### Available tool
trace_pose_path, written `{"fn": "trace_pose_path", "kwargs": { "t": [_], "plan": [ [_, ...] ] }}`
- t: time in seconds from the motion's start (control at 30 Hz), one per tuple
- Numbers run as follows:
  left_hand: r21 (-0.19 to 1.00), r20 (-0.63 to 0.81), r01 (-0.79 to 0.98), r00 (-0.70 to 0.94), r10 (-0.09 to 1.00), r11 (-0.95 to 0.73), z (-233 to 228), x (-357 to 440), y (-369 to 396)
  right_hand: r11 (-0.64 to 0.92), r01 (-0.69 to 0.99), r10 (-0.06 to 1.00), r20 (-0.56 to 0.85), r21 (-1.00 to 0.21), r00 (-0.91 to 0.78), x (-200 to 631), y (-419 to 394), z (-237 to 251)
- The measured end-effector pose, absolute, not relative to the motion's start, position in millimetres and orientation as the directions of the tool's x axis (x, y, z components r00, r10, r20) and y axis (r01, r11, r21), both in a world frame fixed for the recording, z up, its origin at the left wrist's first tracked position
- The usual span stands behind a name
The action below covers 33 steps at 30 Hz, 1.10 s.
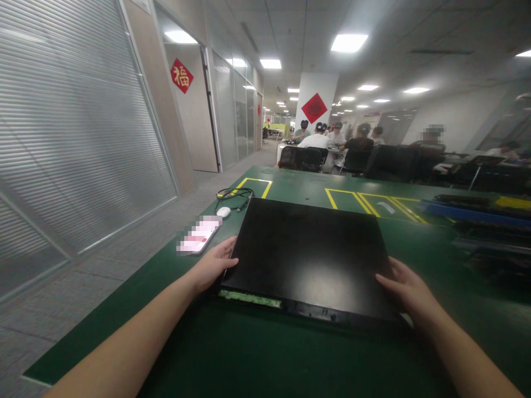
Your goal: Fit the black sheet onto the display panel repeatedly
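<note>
A black flat display panel [311, 249] lies face up in front of me, with a strip of green circuit board [251, 299] along its near left edge. My left hand [213, 262] grips the panel's left side, thumb on top and fingers along the edge. On the opposite side my right hand [409, 282] holds the right edge in the same way, its thumb over the dark surface. The fingertips under the panel are hidden. Whether the panel touches the tabletop or is slightly raised I cannot tell.
The green table [136, 315] carries yellow tape marks. Left of the panel are a phone [201, 235], a white mouse [223, 212] and a coiled black cable [234, 193]. Dark panels and a blue tray [452, 210] are stacked at the right. Several people sit at tables behind.
</note>
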<state>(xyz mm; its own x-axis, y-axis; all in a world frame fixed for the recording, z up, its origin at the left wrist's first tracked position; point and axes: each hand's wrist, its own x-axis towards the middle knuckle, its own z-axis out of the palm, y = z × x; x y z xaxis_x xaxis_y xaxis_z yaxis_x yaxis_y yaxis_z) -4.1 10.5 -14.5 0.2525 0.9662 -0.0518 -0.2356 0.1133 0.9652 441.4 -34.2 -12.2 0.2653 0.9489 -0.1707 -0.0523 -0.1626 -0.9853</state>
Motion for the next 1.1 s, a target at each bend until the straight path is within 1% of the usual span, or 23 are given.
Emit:
{"fn": "trace_pose_path", "kwargs": {
  "t": [0.3,0.43,0.57,0.67,0.77,0.83,0.9,1.0,1.1],
  "plan": [
    [0.987,-0.010,-0.152,0.228,0.974,0.046,-12.1,-0.4,9.5,-0.126,-0.039,0.964,-0.132,-0.991,0.232,446.1,-31.5,-19.2],
    [0.995,0.001,-0.093,0.221,0.975,0.020,-11.2,-0.5,9.2,-0.144,-0.017,0.955,-0.144,-0.989,0.261,445.2,-32.5,-18.1],
    [0.999,0.031,0.013,0.200,0.979,-0.035,-10.8,0.4,8.7,-0.131,-0.014,0.957,-0.130,-0.991,0.260,448.2,-31.9,-21.0],
    [0.983,0.095,0.139,0.187,0.978,-0.123,-15.4,-1.4,10.5,-0.117,-0.005,0.964,-0.114,-0.993,0.240,450.7,-30.7,-23.8],
    [0.910,0.184,0.350,0.139,0.973,-0.222,-22.4,-7.7,14.0,-0.103,0.002,0.963,-0.099,-0.995,0.250,449.5,-30.4,-23.1],
    [0.825,0.231,0.503,0.115,0.966,-0.257,-25.7,-13.0,16.2,-0.102,0.002,0.961,-0.098,-0.995,0.260,447.6,-30.6,-21.4],
    [0.736,0.237,0.625,0.121,0.964,-0.259,-27.2,-17.0,17.6,-0.116,-0.003,0.955,-0.113,-0.993,0.274,446.5,-30.7,-20.3],
    [0.638,0.197,0.732,0.142,0.970,-0.237,-27.8,-19.0,18.6,-0.150,-0.011,0.951,-0.147,-0.989,0.270,448.4,-30.1,-21.3],
    [0.583,0.159,0.781,0.161,0.974,-0.224,-29.1,-18.0,20.0,-0.143,0.031,0.955,-0.130,-0.989,0.267,453.0,-28.5,-23.9]
  ]
}}
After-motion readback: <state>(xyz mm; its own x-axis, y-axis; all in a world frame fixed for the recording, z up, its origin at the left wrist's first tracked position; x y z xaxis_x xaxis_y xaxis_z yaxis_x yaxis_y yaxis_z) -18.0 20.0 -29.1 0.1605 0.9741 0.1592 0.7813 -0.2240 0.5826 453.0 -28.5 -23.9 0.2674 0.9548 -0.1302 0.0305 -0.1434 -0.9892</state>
